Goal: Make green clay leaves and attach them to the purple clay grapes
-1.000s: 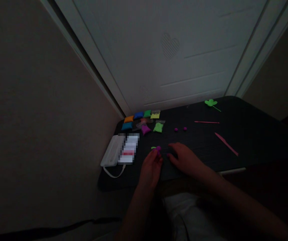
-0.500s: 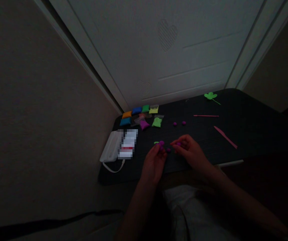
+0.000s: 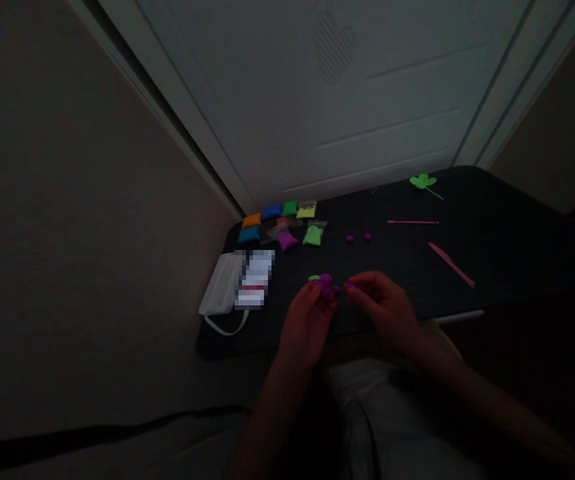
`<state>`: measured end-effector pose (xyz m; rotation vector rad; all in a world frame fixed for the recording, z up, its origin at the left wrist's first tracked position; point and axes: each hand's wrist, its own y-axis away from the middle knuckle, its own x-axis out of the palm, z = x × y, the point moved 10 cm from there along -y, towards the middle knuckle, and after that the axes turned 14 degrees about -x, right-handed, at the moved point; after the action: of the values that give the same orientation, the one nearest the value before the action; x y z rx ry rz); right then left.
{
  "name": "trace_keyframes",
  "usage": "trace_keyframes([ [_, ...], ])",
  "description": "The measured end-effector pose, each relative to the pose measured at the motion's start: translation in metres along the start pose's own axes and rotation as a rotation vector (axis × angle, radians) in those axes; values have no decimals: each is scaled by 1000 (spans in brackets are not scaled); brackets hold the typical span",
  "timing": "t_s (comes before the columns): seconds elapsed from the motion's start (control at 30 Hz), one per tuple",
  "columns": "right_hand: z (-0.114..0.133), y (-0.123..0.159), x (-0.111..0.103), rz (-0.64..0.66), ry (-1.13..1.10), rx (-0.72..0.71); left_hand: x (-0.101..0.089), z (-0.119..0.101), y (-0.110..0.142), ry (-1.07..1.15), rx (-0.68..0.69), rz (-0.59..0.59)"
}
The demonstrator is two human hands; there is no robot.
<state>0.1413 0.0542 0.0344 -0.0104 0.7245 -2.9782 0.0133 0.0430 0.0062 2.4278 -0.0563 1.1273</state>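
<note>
My left hand [image 3: 310, 317] is closed on a small cluster of purple clay balls [image 3: 325, 283], held between thumb and fingers low over the dark table. A light green leaf-like piece [image 3: 314, 278] shows just behind the cluster; I cannot tell whether it is attached. My right hand [image 3: 385, 303] pinches a purple clay ball [image 3: 350, 287] at its fingertips, a little to the right of the cluster. Between the two hands is another loose purple ball [image 3: 337, 289]. Two more, a left purple ball [image 3: 349, 239] and a right purple ball [image 3: 367, 237], lie farther back.
Several colored clay packets, among them a light green packet [image 3: 314, 235] and an orange packet [image 3: 252, 221], lie at the back left. Nearer are a white case [image 3: 222, 285] and a blurred phone-like screen [image 3: 256, 280]. To the right lie a pink stick [image 3: 412, 222], a pink knife [image 3: 451, 265] and a green clover shape [image 3: 423, 182].
The view has tilted slightly downward. My right hand has turned a little, and its pinched purple ball is now closer to the cluster in my left hand.
</note>
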Motion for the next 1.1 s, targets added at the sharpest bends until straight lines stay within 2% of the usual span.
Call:
trace_keyframes([
  [0.2, 22, 2, 9, 60, -16, -77, 13, -1, 9, -43, 4, 42],
  [0.4, 22, 4, 8, 17, 3, -79, 19, -4, 12, -143, 56, 17],
  [0.63, 26, 0, 8, 49, 85, -135, 17, -6, 12, -231, 82, -14],
  [0.83, 26, 1, 6, 40, 122, -121, 22, -13, 16, -216, 125, 60],
  [1.1, 23, 6, 13, 48, 79, -114, 16, -16, 11, -239, 107, 2],
])
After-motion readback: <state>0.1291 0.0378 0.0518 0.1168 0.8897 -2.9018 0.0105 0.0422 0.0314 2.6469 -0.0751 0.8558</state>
